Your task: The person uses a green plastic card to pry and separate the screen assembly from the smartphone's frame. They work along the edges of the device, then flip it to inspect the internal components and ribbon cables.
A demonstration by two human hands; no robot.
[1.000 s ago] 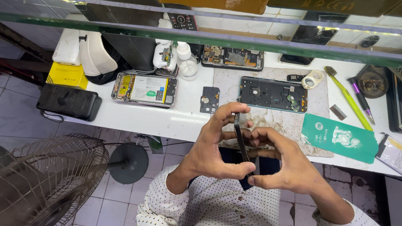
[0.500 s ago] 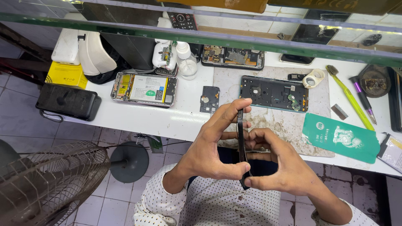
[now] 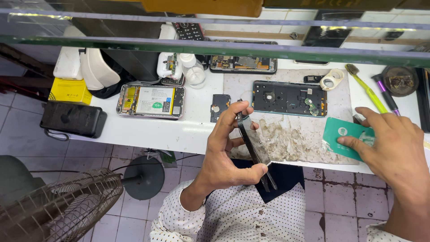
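Black and thin, the phone screen panel (image 3: 253, 150) now sits edge-on in your left hand (image 3: 226, 157) alone, just below the middle of the frame — fingertips on its top corner, thumb clamped near its lower end. Half a second ago both hands were closed around it together; your right hand (image 3: 394, 150) has since let go and moved out to the right edge of the frame, where its fingers lie spread and flat on the green plastic card (image 3: 347, 136) resting on the white bench (image 3: 192, 130). So the hands are well apart, and the panel's whole weight rests in one pinch. Nothing else has shifted: the opened phone back (image 3: 289, 97) lies on the stained work mat (image 3: 291, 139) above centre, the phone with its battery showing (image 3: 151, 101) at centre left, the green brush (image 3: 365, 87) at upper right.
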